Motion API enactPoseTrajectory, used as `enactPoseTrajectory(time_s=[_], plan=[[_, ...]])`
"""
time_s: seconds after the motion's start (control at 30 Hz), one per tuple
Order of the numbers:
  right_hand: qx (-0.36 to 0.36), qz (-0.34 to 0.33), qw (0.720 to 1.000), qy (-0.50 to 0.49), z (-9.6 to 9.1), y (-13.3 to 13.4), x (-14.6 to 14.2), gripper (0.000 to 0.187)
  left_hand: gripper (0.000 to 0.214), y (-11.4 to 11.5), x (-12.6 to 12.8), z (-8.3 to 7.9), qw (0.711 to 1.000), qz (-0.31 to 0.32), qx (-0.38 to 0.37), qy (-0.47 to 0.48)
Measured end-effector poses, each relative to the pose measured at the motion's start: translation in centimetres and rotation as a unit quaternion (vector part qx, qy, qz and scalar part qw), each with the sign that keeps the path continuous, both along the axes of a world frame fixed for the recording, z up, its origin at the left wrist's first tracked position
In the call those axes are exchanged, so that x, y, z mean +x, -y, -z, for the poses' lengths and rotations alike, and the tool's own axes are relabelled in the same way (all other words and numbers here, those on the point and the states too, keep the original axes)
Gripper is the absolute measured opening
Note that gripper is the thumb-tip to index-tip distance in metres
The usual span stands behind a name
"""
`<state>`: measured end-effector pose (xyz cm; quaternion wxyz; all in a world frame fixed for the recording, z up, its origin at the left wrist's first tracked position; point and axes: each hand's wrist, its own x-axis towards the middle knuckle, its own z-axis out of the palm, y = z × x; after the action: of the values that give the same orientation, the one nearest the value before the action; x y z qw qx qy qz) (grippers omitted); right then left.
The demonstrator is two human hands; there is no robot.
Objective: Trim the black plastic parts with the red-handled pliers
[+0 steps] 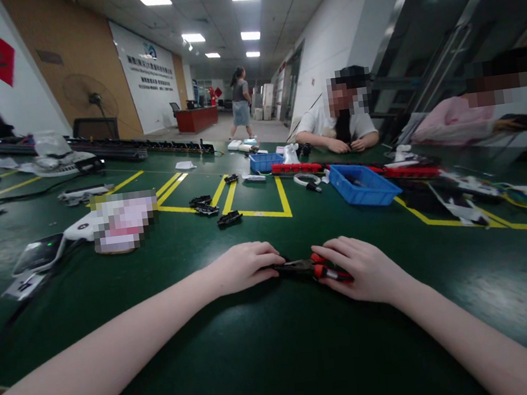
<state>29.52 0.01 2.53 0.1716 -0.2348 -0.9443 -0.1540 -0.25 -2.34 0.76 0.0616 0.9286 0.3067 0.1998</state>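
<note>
My right hand (361, 269) is closed around the red-and-black handles of a pair of pliers (304, 265). The jaws point left and reach a small dark piece (279, 267) at the fingertips of my left hand (248, 267). My left fingers are pinched on that piece, which is mostly hidden and too small to make out fully. Both hands are low over the green table (281, 342), near its front side. Ahead of them several black clip-like parts lie loose, one of them a black part (230, 219) by the yellow tape.
A blue tray (362, 185) stands ahead to the right, with another blue tray (266, 161) farther back. To the left lie a phone-like object (125, 222) and a device with a small screen (38, 254). Two people sit across the table on the right; another walks behind.
</note>
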Motion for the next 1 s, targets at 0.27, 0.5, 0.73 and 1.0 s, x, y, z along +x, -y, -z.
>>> enactPoseTrajectory(time_s=[0.27,0.5,0.73,1.0], plan=[[-0.037,0.005,0.999,0.000,-0.3,0.1,0.0,0.040,0.028,0.1,0.0,-0.2,1.000,-0.011,-0.003,0.000],[-0.078,0.009,0.997,-0.025,-0.2,0.5,-0.2,0.035,0.027,0.0,0.0,-0.1,1.000,-0.009,-0.010,0.003],[-0.100,0.019,0.994,-0.026,0.1,0.6,-0.4,0.033,0.022,0.1,0.0,-0.3,0.999,-0.011,-0.031,0.025],[-0.092,0.014,0.995,-0.028,0.3,0.2,-0.3,0.033,0.014,-0.9,-0.6,0.0,0.971,0.002,-0.167,0.173]])
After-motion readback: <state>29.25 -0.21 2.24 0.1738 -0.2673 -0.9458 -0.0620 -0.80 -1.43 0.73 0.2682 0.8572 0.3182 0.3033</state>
